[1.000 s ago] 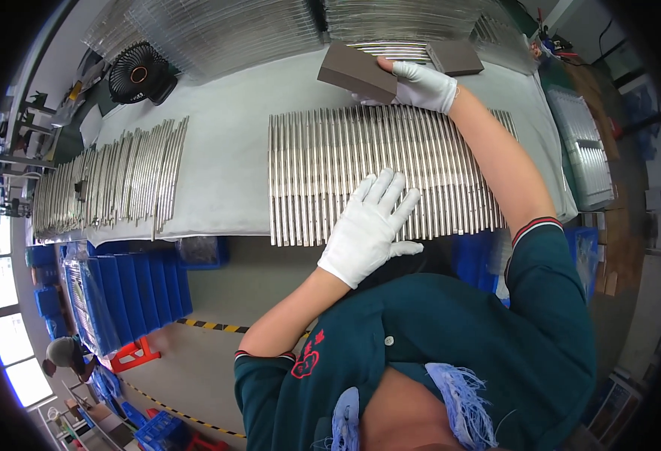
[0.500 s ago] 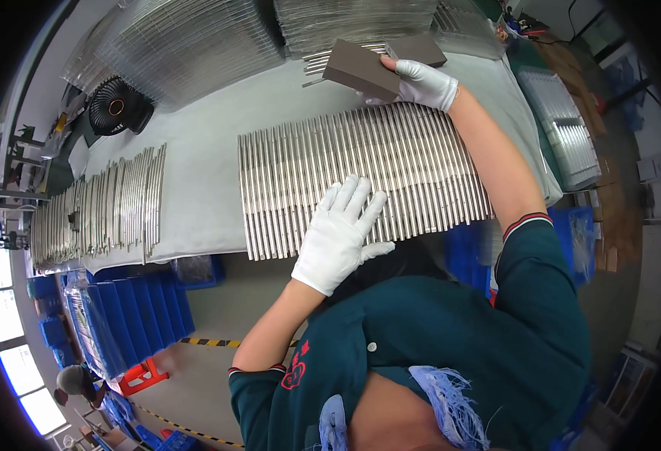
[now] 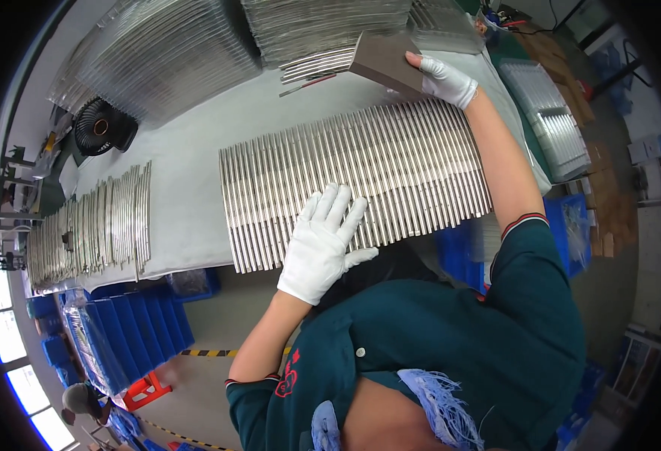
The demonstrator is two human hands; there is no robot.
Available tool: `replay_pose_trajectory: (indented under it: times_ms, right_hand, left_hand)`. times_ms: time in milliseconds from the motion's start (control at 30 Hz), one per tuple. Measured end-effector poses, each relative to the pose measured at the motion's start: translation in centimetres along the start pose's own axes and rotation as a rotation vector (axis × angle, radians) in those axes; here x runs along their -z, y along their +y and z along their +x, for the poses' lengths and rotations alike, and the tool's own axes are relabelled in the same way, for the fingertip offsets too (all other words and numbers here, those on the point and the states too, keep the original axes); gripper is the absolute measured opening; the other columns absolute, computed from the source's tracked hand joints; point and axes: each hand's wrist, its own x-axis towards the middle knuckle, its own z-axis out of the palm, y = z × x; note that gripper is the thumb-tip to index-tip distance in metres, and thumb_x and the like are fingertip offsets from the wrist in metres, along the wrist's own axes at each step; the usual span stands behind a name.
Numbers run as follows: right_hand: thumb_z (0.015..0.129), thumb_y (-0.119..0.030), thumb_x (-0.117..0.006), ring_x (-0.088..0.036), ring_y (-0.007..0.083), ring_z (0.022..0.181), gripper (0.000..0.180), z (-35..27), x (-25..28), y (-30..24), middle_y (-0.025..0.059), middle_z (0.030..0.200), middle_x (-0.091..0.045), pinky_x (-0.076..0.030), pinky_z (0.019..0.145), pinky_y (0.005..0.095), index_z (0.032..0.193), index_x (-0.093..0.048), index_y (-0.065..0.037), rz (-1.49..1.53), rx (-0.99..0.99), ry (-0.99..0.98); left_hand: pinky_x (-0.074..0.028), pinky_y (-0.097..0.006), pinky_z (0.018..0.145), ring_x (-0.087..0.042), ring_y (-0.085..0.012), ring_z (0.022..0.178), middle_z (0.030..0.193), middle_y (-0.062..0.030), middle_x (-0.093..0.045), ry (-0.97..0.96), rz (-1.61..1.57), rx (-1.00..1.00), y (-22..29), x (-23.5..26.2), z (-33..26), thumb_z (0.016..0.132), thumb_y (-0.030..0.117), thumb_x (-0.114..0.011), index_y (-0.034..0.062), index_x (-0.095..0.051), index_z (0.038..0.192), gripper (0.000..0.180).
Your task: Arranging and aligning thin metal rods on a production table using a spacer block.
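A broad row of slim shiny metal rods [image 3: 345, 158] lies side by side across the pale table cover. My left hand [image 3: 319, 244], in a white glove, rests flat on the near part of the row with its fingers spread. At the far right end of the row, my right hand [image 3: 451, 81] grips a brown rectangular block [image 3: 391, 64]. Its glove leaves the thumb tip bare, and the thumb lies on the block's edge. The other fingers are hidden under or behind the block. Just left of the block lie several more rods [image 3: 319, 66].
Stacks of clear plastic trays [image 3: 172, 56] line the table's far side. A black fan [image 3: 103, 126] stands at the left, beyond another group of rods [image 3: 93, 222]. More clear trays [image 3: 548, 116] sit at the right. Blue bins [image 3: 131, 323] stand below the table's left side.
The brown block in my right hand has moved right and slightly away, now covering where a second block showed. My left hand stays spread on the rods. The whole view has shifted slightly.
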Motion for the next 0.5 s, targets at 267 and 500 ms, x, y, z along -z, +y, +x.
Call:
replay_pose_trajectory:
  times_ms: [267, 500]
  right_hand:
    - [0.103, -0.045, -0.061, -0.060, 0.0192, 0.126, 0.063, -3.1, 1.6, 0.0, 0.0099, 0.140, -0.061, -0.046, 0.111, 0.0355, 0.146, -0.051, 0.000, -0.063, -0.050, 0.108]
    - [0.104, -0.047, -0.058, -0.064, 0.0239, 0.119, 0.067, -5.1, 2.9, -0.2, 0.0127, 0.136, -0.064, -0.049, 0.107, 0.0381, 0.149, -0.048, 0.001, -0.120, -0.027, 0.311]
  left_hand:
    - [-0.034, -0.050, 0.119, -0.046, -0.0368, 0.142, 0.149, -0.0181, -0.053, -0.060, -0.030, -0.071, 1.3, -0.3, 1.2, 0.080, 0.056, -0.073, 0.0007, -0.051, 0.146, 0.089]
    - [-0.035, -0.048, 0.119, -0.048, -0.0364, 0.140, 0.144, -0.0196, -0.055, -0.027, -0.085, -0.197, 4.0, -2.4, 4.7, 0.086, 0.052, -0.071, -0.0035, -0.053, 0.141, 0.080]
